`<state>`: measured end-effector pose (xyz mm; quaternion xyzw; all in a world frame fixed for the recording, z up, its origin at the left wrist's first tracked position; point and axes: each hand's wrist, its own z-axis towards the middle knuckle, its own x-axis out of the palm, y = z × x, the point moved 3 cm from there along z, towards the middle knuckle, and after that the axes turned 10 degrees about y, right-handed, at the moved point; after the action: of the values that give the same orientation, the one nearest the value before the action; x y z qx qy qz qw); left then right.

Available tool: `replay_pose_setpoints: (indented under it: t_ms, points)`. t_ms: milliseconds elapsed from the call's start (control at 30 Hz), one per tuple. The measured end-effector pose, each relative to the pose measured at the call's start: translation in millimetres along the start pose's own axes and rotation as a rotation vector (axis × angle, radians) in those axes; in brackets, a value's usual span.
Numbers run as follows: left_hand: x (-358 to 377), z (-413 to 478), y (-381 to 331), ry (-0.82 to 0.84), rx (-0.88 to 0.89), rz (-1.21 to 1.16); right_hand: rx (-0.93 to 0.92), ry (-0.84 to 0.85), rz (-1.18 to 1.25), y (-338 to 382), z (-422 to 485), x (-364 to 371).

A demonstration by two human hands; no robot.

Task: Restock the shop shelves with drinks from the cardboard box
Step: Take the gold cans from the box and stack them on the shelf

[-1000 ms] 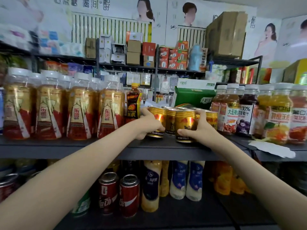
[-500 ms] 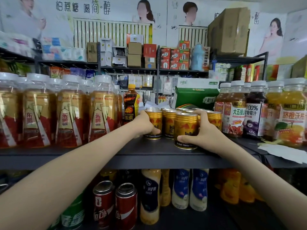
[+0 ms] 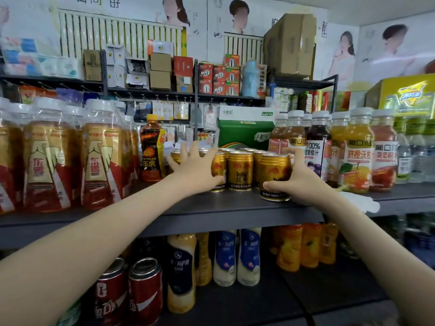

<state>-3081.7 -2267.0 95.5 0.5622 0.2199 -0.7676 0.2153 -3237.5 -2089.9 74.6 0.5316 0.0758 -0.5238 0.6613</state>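
Left hand (image 3: 195,171) fingers (image 3: 187,149), seen curled round a can half a second ago, are now being splayed and straightened, so that can is being let go. The palm is being kept against the left side of the gold cans (image 3: 240,170), with the thumb lying low by one can's base, and nothing is being grasped by it. The front can (image 3: 273,171) is being held by the right hand (image 3: 306,184), thumb across the lower front and fingers hooked round the far upper side. Its base is already down on the shelf (image 3: 211,208) at the right front corner of the cluster, just beside the juice bottles (image 3: 357,156). It is standing upright, slightly forward of its neighbours; whether they are being touched cannot be told. Progress is being judged as well along for this batch: several rows of cans are already standing between the red-and-gold bottles (image 3: 98,161) and the juice. Left to do, as judged: the front can being nudged into line and released, then more stock being fetched. Where the stock is being drawn from is not being shown. One brown carton (image 3: 290,43) is sitting on the top rack, but whether it is the one meant cannot be told.
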Motion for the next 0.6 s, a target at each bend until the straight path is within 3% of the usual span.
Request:
replay_pose_setpoints:
  t_ms: [100,600]
  points:
    - [6.3,4.7,-6.8,0.064,-0.071,0.083,0.024,0.014,0.015,-10.6,-1.6,-8.4]
    - [8.6,1.2,-16.4,-0.027,-0.083,0.188,-0.002,0.027,0.014,-12.0,-0.2,-2.3]
